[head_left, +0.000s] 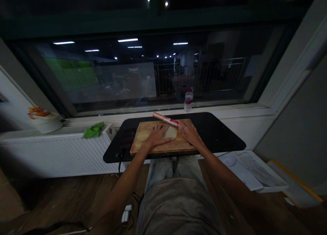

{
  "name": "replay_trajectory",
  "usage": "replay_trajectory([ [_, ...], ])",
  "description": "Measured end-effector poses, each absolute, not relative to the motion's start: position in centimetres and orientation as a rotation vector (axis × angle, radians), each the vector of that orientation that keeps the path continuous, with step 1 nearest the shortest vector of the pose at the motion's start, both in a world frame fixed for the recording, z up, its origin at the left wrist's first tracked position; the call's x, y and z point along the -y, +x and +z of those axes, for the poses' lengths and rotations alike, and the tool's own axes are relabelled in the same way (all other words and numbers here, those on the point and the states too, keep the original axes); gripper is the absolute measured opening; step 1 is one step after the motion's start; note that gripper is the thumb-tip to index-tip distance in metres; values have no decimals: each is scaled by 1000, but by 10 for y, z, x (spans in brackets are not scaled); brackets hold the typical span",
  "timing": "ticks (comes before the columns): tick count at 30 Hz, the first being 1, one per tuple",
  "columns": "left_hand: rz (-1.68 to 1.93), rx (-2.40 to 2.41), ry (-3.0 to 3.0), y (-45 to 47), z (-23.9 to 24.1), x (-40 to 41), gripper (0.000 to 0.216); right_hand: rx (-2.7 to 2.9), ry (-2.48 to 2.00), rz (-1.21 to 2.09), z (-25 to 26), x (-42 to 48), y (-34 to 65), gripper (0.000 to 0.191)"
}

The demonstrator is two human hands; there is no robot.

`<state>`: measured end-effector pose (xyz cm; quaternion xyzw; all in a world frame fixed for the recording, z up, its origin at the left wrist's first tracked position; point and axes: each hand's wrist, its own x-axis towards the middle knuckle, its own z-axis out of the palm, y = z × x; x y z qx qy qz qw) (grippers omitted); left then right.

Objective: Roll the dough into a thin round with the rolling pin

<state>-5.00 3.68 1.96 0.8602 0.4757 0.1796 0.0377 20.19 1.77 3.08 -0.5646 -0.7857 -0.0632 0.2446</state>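
Note:
A wooden chopping board (143,134) lies on the small black table, with a flat round piece of pale dough (170,133) on it. My left hand (157,136) rests at the dough's left side, fingers spread and thumb stretched along its near edge. On the right, my right hand (188,132) has its fingers closed around the near end of a wooden rolling pin (163,118) with a red and white label. The pin slants over the far edge of the board, beyond the dough. My right fingertips are partly hidden by the hand.
The black table (217,136) stands against a windowsill holding a water bottle (188,101). On the left radiator (51,153) are a green cloth (93,130) and a white pot (48,124). A blurred dark object sits left of the board. Cables and a white box (255,170) are below.

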Motion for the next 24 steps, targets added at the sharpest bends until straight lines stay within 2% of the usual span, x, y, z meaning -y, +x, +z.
replay_trajectory([
  [7, 559, -1220, 2586, -56, 24, -37, 96, 2141, -1555, -158, 31, -16, 202, 55],
  [15, 728, -1150, 2493, -58, 21, -34, 69, 2172, -1551, -165, 20, -23, 208, 52],
  [17, 798, -1153, 2442, -59, 21, -33, 55, 2169, -1541, -166, 19, -24, 209, 53],
  [20, 1023, -1318, 2419, -60, 24, -34, 28, 2182, -1511, -159, 21, -22, 207, 51],
  [24, 1230, -1775, 2330, -63, 27, -37, 38, 2237, -1457, -136, 27, -18, 204, 50],
])
